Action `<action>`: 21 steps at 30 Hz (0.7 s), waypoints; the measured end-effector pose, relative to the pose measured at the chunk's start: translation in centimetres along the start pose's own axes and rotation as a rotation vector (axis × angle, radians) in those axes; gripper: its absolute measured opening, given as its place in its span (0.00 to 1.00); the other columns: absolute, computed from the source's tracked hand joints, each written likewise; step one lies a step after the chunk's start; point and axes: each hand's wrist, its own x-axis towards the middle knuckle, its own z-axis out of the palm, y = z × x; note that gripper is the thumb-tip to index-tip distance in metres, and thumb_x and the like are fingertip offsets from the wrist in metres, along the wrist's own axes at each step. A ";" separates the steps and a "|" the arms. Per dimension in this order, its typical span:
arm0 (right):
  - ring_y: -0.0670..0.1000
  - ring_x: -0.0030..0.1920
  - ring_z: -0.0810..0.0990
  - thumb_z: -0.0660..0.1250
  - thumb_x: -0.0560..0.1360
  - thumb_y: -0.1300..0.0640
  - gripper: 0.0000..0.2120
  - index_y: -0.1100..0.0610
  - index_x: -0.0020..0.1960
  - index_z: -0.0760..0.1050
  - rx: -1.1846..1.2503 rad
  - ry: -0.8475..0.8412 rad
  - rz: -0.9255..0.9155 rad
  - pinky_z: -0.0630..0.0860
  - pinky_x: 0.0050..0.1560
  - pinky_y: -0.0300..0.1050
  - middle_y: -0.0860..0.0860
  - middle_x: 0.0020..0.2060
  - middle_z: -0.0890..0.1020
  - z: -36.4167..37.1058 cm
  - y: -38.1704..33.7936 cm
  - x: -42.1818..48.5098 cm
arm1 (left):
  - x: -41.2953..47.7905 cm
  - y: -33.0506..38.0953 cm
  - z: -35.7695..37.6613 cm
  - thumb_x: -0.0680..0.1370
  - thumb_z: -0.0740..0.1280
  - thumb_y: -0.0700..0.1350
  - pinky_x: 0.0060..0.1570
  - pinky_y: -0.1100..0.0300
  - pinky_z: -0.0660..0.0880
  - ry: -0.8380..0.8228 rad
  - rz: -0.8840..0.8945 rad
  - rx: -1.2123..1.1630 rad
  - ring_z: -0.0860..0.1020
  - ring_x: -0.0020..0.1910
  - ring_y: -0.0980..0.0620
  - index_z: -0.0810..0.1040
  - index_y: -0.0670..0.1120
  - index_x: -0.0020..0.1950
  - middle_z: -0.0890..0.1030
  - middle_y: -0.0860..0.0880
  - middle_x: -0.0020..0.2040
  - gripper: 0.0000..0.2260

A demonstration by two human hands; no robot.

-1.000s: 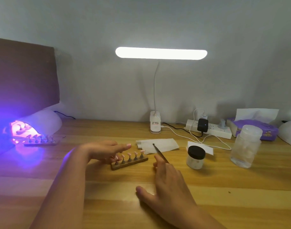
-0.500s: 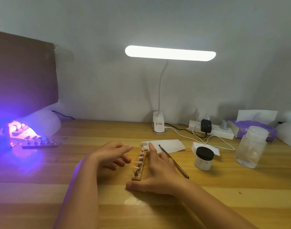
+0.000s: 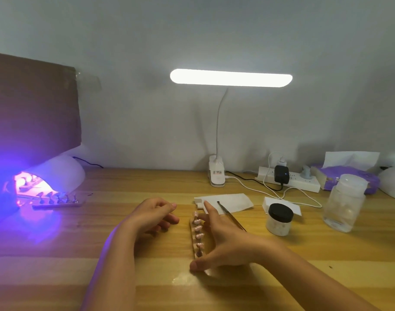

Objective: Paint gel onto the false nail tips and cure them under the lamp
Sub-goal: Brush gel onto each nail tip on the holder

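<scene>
Turned from crosswise to lengthwise since a second ago, the holder strip (image 3: 193,237) now points away from the person, and the right hand (image 3: 223,241) has come across to frame it. Its fingers (image 3: 208,209) lie straight along the strip's right edge and its thumb touches the near end; they steady the strip and do not curl round it. The left hand (image 3: 150,217) sits just to the left, apart from the strip, fingers loosely curled and holding nothing. The strip lies flat on the tabletop (image 3: 304,265), mid-front, and its nail tips (image 3: 199,236) stand in a row on small pegs. It looks light and stiff and likely to slide on the smooth wood. The tips are thin and probably easy to knock or smear, so the base's ends or long edges are the safest places to hold. There are two strips: this one and a second strip (image 3: 57,204) at the mouth of the lit curing lamp (image 3: 59,173). Each seems to carry about five tips, though the count is hard to read. One brush (image 3: 231,217) lies behind the right hand, its tip on a paper sheet (image 3: 234,198). Beyond are one black-lidded jar (image 3: 279,221), one clear bottle (image 3: 344,203) and one desk lamp (image 3: 231,77).
</scene>
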 end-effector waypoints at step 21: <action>0.38 0.44 0.75 0.62 0.74 0.40 0.10 0.41 0.52 0.74 -0.344 0.811 -0.057 0.75 0.39 0.33 0.35 0.43 0.76 -1.9 5.5 -16.6 | 2.4 -4.5 -0.2 0.79 0.68 0.42 0.33 0.64 0.71 0.387 0.209 -0.235 0.77 0.31 0.47 0.79 0.47 0.48 0.84 0.47 0.42 0.01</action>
